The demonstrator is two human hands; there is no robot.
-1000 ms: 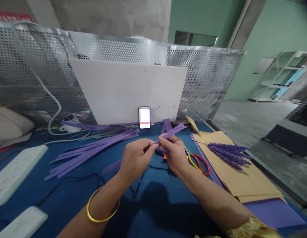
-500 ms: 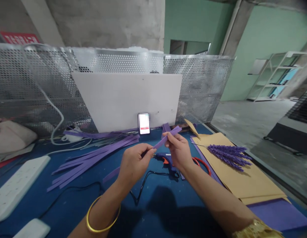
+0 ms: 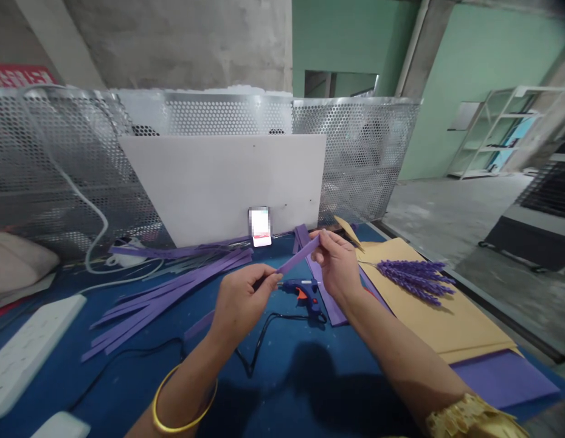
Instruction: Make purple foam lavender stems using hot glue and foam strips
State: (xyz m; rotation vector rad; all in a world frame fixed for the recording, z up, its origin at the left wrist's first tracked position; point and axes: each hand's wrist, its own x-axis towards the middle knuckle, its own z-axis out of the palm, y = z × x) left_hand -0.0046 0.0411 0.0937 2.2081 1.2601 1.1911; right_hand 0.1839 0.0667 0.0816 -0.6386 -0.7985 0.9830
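A purple paper strip (image 3: 297, 258) stretches between my two hands above the blue table. My left hand (image 3: 244, 298) pinches it near the middle, and its tail hangs out below that hand at the left. The far end is pinched between the thumb and fingers of my right hand (image 3: 337, 261). Just under the strip lies a blue glue gun (image 3: 305, 293) with an orange trigger, its nozzle close to my left fingertips. Left of my hands, several loose purple strips (image 3: 173, 289) are spread in a fan.
A lit phone (image 3: 260, 226) leans on a white board (image 3: 227, 182). At right, brown paper sheets (image 3: 414, 304) carry a bunch of purple lavender-like stems (image 3: 414, 280). A white power strip (image 3: 33, 347) lies at left. The glue gun's black cord (image 3: 259, 347) crosses the table.
My right hand has moved outward along the strip to its end, so a longer piece shows between my hands. My left hand keeps its pinch. The camera view has shifted slightly.
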